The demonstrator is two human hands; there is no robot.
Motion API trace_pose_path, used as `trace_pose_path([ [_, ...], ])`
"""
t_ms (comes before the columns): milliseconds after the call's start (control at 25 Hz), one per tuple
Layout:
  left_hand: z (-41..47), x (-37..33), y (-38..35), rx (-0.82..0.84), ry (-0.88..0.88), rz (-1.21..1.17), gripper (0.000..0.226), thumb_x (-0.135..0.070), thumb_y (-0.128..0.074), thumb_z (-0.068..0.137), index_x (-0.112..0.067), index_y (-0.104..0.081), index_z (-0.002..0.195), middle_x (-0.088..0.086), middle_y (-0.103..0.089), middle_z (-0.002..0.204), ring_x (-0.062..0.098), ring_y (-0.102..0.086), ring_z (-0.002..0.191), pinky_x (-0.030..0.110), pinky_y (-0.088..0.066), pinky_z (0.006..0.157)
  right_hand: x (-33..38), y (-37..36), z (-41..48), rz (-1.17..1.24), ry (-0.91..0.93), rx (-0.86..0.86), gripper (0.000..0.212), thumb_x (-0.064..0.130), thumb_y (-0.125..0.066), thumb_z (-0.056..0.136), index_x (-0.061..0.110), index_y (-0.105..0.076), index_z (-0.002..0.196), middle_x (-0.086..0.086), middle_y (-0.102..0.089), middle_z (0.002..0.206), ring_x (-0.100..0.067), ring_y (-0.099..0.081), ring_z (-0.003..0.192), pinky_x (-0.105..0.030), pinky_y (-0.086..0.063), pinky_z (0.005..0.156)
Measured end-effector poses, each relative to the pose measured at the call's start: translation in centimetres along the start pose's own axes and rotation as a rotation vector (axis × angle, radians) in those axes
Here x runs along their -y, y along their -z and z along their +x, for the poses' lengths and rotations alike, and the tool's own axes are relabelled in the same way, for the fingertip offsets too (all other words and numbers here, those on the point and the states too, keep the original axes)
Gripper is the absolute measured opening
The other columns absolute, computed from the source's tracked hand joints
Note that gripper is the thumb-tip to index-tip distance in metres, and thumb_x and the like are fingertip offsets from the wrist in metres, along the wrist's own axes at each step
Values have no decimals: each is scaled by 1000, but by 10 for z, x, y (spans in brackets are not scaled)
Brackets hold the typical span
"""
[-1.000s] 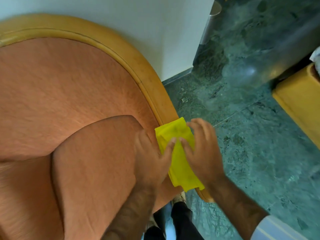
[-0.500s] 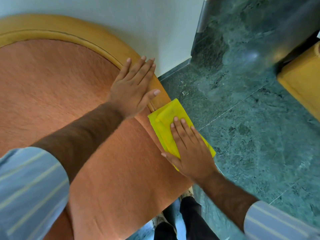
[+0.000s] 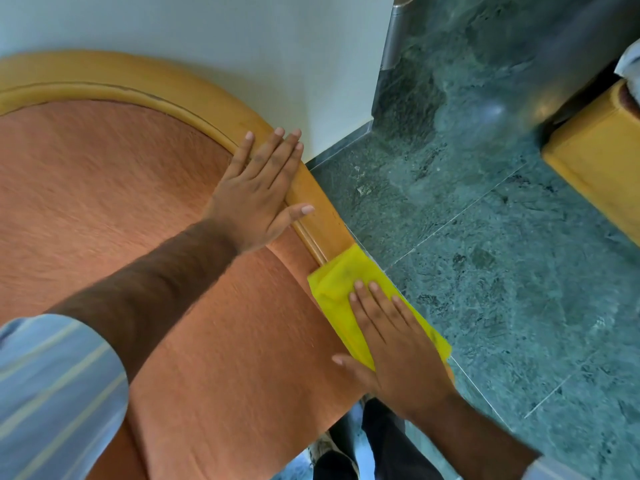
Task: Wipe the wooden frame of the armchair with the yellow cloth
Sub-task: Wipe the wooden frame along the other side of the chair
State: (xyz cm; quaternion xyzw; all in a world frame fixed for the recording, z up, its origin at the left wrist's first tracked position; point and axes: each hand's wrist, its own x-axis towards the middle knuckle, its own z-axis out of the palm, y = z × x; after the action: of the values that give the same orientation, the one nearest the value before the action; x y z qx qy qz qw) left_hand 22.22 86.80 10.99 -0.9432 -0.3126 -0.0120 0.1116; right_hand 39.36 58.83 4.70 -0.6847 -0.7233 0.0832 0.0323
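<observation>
Looking down on an armchair [image 3: 104, 216] with orange upholstery, edged by a curved wooden frame [image 3: 194, 98] of light, glossy wood. Behind the chair back, a plain white wall [image 3: 242, 36]; to the right, a floor [image 3: 485, 271] of dark green marble tiles with thin pale joints and a soft sheen of reflected light. At the wall's corner, a metal post [image 3: 394, 32]. At the far right edge, part of another piece of yellow-brown wooden furniture [image 3: 595, 168].

Left hand [image 3: 259, 195] laid flat across the frame and the edge of the upholstery, fingers [image 3: 277, 150] stretched out straight and together, gripping nothing. Right hand [image 3: 398, 344] pressed flat on a folded yellow cloth [image 3: 339, 282], fingers extended on top of it, not curled around it. Cloth lying along the lower stretch of the frame, on the chair's right side, its far end just short of the left thumb. Striped blue sleeve [image 3: 52, 393] on the left arm. Dark trousers [image 3: 381, 445] visible below, between chair and floor.
</observation>
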Motion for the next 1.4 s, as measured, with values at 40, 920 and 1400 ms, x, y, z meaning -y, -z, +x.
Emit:
trace_pose_path([
  [40,0,0,-1,-2,-2,-11,92,-69,1,101,-5,-17,164,13,-17,174,30,-13,162,57,-13,131,7,1,18,9,-29,-14,90,73,-40,99,9,-30,162,-7,-22,173,-25,-20,160,-48,-32,126],
  [920,2,-1,-19,-123,18,24,89,-70,-11,103,-4,-23,162,13,-27,171,30,-21,160,59,-16,129,3,27,71,304,-140,58,86,60,-55,98,7,-30,161,-8,-22,173,-24,-20,160,-37,-26,127],
  [1400,0,-3,-19,-144,26,7,88,-69,-15,103,-3,-29,161,14,-29,170,31,-23,160,60,-19,128,31,9,60,132,-54,-9,89,69,-47,97,9,-31,161,-7,-21,173,-25,-16,161,-46,-24,130],
])
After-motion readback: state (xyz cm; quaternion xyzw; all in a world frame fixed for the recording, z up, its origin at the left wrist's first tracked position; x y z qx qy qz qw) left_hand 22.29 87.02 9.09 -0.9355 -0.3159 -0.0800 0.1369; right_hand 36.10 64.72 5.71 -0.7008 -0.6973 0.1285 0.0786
